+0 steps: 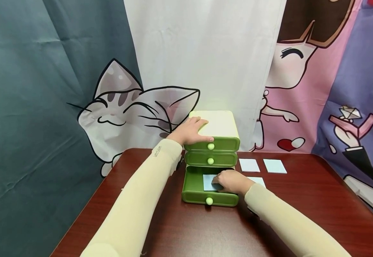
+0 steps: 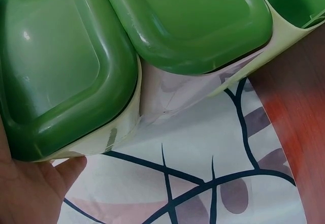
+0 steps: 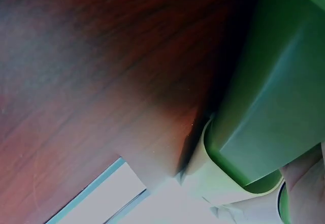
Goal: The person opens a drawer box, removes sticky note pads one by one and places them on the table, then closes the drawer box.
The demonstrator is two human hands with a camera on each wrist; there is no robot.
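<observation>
A small drawer cabinet with a cream top and green drawers stands towards the back of the table. My left hand rests on its top left side, fingers spread over the top and thumb along the front edge. The lowest drawer is pulled out; the two above it are closed. My right hand reaches into that drawer from the right, its bent fingers pinching the right edge of a light blue square of note paper. The fingertips are mostly hidden. In the right wrist view, the hand's edge shows beside the drawer's side.
Right of the cabinet lie a white paper square, a pale blue one and another partly behind my right wrist. The dark red table ends at a printed cloth behind the cabinet.
</observation>
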